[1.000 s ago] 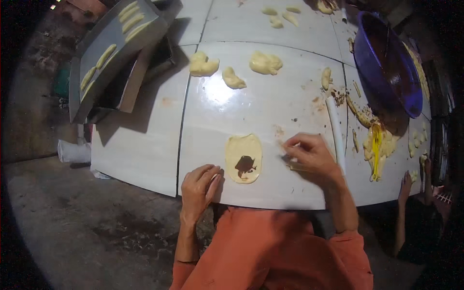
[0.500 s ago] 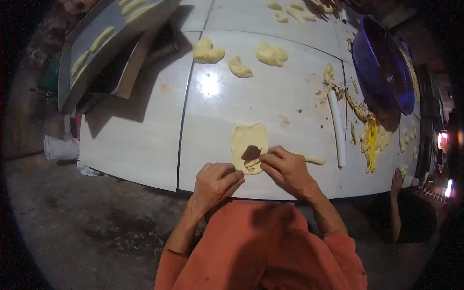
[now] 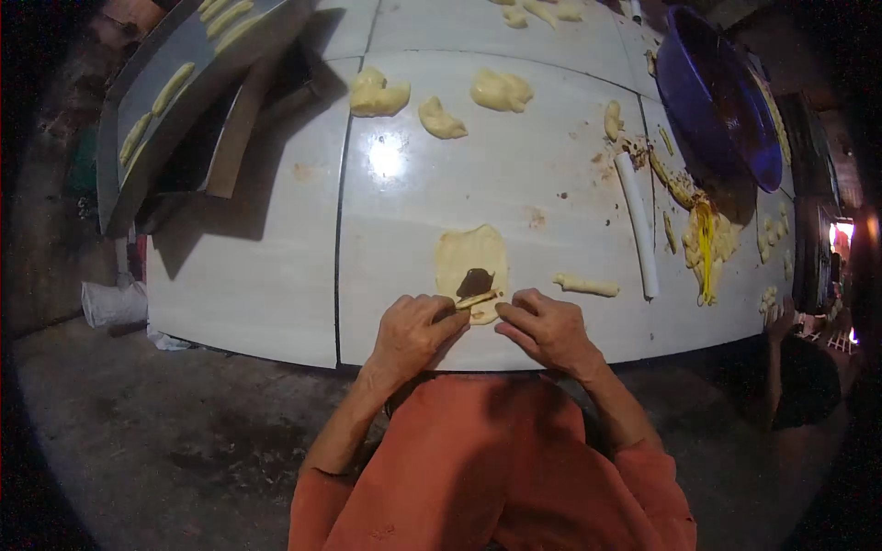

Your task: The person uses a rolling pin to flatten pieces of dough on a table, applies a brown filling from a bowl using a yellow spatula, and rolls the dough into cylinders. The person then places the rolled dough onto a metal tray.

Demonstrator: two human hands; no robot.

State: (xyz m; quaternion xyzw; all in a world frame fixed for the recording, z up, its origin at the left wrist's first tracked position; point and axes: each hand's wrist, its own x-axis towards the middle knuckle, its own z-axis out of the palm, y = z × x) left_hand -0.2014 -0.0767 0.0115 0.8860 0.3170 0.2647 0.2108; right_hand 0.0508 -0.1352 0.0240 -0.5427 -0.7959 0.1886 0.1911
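A flattened sheet of pale dough (image 3: 470, 253) lies on the table in front of me. On its near half sits a dark brown dollop of filling (image 3: 475, 282), with a thin yellowish strip (image 3: 479, 299) laid across just below. My left hand (image 3: 418, 332) is closed, its fingertips at the sheet's near left edge beside one end of the strip. At the near right corner, my right hand (image 3: 549, 331) has thumb and fingers pinched together on the dough's edge. A finished-looking dough roll (image 3: 586, 286) rests to the right.
Dough lumps (image 3: 378, 94) lie farther back. A white rod (image 3: 637, 225) and yellow strands (image 3: 706, 253) are at right, near a purple basin (image 3: 717, 101). A metal tray (image 3: 152, 138) with dough rolls stands at far left. Another person's hand (image 3: 781, 321) is at the right edge.
My right hand has let go of the strip and moved to the dough's near right corner. The strip now lies across below the filling. The view has shifted slightly.
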